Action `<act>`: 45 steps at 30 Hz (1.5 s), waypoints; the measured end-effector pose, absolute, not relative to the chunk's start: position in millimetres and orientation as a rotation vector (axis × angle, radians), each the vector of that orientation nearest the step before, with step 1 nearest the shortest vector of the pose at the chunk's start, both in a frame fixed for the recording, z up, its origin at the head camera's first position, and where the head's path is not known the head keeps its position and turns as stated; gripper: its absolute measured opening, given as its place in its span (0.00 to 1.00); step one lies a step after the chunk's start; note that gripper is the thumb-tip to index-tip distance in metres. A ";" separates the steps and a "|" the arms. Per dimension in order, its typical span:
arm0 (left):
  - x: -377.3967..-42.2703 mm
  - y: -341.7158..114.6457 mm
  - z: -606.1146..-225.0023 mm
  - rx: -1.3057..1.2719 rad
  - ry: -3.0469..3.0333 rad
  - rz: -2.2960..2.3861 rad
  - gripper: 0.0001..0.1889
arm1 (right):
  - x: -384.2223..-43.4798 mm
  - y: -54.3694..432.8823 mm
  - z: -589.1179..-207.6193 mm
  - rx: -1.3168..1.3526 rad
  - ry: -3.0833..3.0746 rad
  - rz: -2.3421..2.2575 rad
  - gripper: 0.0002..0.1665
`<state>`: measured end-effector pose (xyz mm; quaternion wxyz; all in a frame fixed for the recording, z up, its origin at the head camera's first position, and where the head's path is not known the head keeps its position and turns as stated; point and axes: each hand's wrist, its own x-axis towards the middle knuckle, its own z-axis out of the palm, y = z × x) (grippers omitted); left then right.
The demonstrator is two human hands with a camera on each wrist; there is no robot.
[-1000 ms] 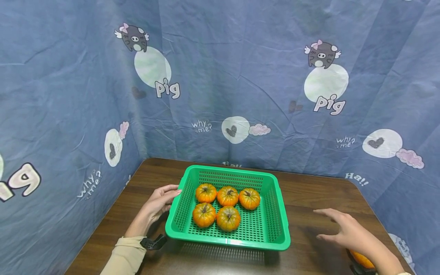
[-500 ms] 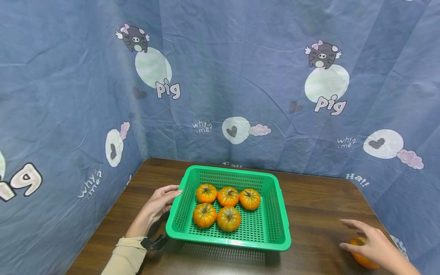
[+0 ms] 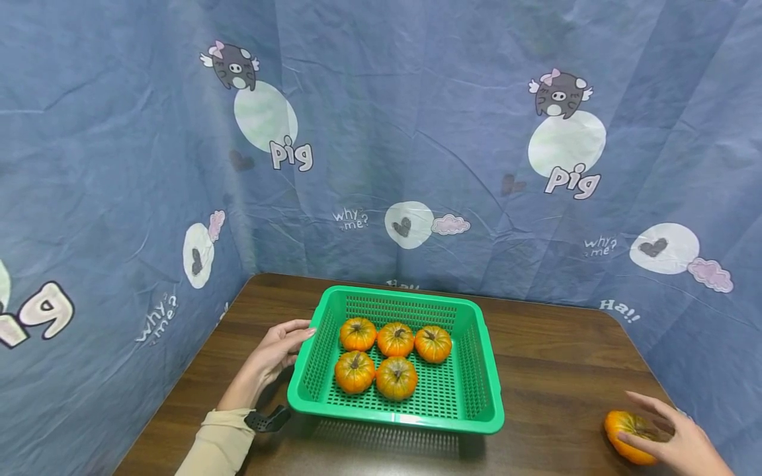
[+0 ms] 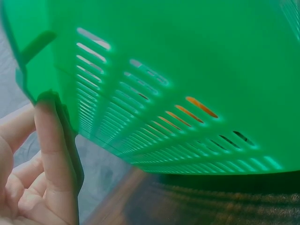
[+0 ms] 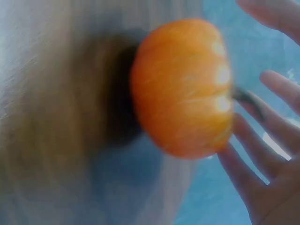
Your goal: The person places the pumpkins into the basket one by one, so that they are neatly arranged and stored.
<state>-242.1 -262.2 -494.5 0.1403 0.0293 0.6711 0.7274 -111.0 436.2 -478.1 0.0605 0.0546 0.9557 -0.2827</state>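
Observation:
A green plastic basket [image 3: 489, 370] with slotted walls stands on the table and holds several small orange pumpkins [image 3: 395, 340]. My left hand [image 3: 272, 354] holds its left rim; in the left wrist view a finger [image 4: 52, 145] lies against the outer wall [image 4: 197, 56]. At the table's right side sits one more pumpkin [image 3: 622, 433], orange with a dark stem. Above it, my right hand [image 3: 681, 439] has its fingers spread. The right wrist view shows this pumpkin [image 5: 183, 89] beside the spread fingers [image 5: 262, 145]; whether they touch is unclear.
The brown wooden table [image 3: 553, 357] extends around the basket, with bare wood between it and the lone pumpkin. Blue printed cloth [image 3: 417, 132] hangs behind and along both sides. A black strap piece [image 3: 268, 420] sits at my left wrist.
My right hand has moved right and toward me, from beside the basket to above the lone pumpkin, which shows more now. The left hand and basket stay put.

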 end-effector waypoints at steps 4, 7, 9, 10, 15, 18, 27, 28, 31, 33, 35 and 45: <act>-242.4 -262.0 -494.1 0.088 1.938 2.101 0.25 | -110.2 443.3 -489.6 0.224 2.861 -0.905 0.56; -242.8 -261.8 -493.7 0.088 1.937 2.102 0.26 | -109.7 446.3 -497.6 0.243 2.840 -0.951 0.56; -242.8 -261.5 -493.5 0.081 1.935 2.105 0.26 | -109.4 447.4 -502.0 0.264 2.830 -0.958 0.57; -242.8 -261.5 -493.7 0.076 1.932 2.106 0.25 | -109.4 448.0 -503.6 0.279 2.813 -0.966 0.58; -242.6 -261.1 -494.4 0.059 1.923 2.112 0.24 | -110.7 450.6 -508.2 0.360 2.748 -0.970 0.60; -242.6 -261.1 -494.9 0.067 1.925 2.112 0.24 | -110.8 451.8 -508.9 0.386 2.730 -0.975 0.59; -242.3 -261.5 -494.7 0.082 1.926 2.108 0.26 | -109.8 450.3 -507.3 0.394 2.727 -0.938 0.58; -242.3 -261.5 -494.6 0.083 1.925 2.109 0.25 | -109.7 449.8 -506.6 0.388 2.732 -0.925 0.58; -242.4 -261.6 -494.5 0.089 1.921 2.113 0.25 | -110.7 447.9 -505.1 0.369 2.749 -0.896 0.58; -242.4 -261.6 -494.4 0.091 1.916 2.118 0.25 | -111.8 446.4 -504.0 0.361 2.764 -0.869 0.58; -242.3 -261.6 -494.2 0.090 1.913 2.122 0.24 | -113.2 444.2 -503.2 0.357 2.760 -0.886 0.58; -242.3 -260.8 -493.8 0.093 1.903 2.126 0.22 | -118.9 429.3 -493.7 0.245 2.809 -0.899 0.54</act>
